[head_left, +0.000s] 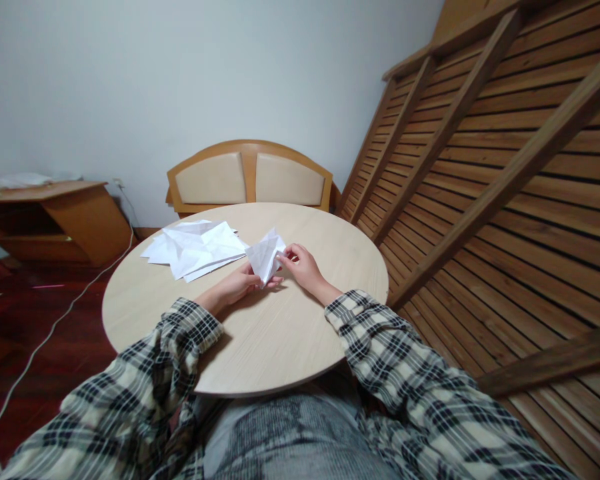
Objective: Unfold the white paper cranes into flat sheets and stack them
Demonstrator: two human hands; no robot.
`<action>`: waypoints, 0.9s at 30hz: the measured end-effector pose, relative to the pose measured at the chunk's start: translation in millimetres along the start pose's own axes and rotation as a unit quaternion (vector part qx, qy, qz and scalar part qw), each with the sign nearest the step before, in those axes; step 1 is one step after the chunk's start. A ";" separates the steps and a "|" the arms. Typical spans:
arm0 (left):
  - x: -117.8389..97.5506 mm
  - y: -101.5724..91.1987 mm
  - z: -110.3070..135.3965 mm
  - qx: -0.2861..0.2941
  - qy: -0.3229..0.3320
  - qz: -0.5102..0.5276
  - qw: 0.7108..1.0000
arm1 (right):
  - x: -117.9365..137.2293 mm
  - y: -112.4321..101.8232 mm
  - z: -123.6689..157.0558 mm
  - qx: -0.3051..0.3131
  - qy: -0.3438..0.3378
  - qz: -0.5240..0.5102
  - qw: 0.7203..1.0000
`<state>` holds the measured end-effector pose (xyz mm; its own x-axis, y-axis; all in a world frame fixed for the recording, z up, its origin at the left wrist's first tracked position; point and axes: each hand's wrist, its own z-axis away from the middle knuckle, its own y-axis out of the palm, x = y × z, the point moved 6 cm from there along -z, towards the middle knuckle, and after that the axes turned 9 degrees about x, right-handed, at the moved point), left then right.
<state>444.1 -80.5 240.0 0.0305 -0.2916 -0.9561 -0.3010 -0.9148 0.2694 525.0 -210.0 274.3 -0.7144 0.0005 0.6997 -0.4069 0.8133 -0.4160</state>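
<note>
Between my hands, a folded sheet of white paper (pixel 264 255) is held up just over the round table (pixel 275 347). My left hand (pixel 239 283) grips its lower left part, with the thumb in front and some fingers reaching behind and under it. At the paper's right edge, my right hand (pixel 303 265) pinches it between thumb and fingers. Creases run across the paper, and it narrows to a point at top and bottom. To the left lies a loose stack of creased white sheets (pixel 195 245), apart from my right hand and close to the folded one.
A padded wooden headboard (pixel 250 148) stands behind the table against the wall. Wooden slats (pixel 480 193) lean along the right side. On the left are a low wooden cabinet (pixel 87 220) and a white cable (pixel 63 317) trailing over the dark red floor.
</note>
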 end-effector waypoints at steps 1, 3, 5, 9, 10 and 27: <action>0.9 0.4 0.2 0.005 -0.005 -0.002 1.000 | -1.5 0.4 0.0 -0.001 0.001 -0.011 1.000; 1.8 0.9 0.7 0.011 -0.012 -0.012 1.000 | -3.6 1.0 -0.1 -0.003 0.004 -0.029 1.000; 2.0 2.3 1.2 0.018 -0.014 -0.022 0.999 | -4.0 0.8 -0.3 -0.006 0.004 -0.041 0.999; 1.9 5.2 1.9 0.033 -0.014 -0.031 0.999 | -2.6 -0.3 -0.5 -0.012 0.014 -0.052 0.998; 1.7 5.7 1.9 0.036 -0.012 -0.031 0.999 | -2.2 -0.4 -0.4 -0.012 0.017 -0.053 0.998; -10.0 10.6 3.3 -0.040 0.014 -0.114 0.993 | 5.8 -4.0 1.5 -0.020 0.041 -0.048 0.998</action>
<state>437.5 -86.4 252.0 0.1157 -0.0814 -0.9899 -0.2075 -0.9766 0.0561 521.6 -214.2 279.1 -0.6232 -0.0326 0.7814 -0.4476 0.8342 -0.3222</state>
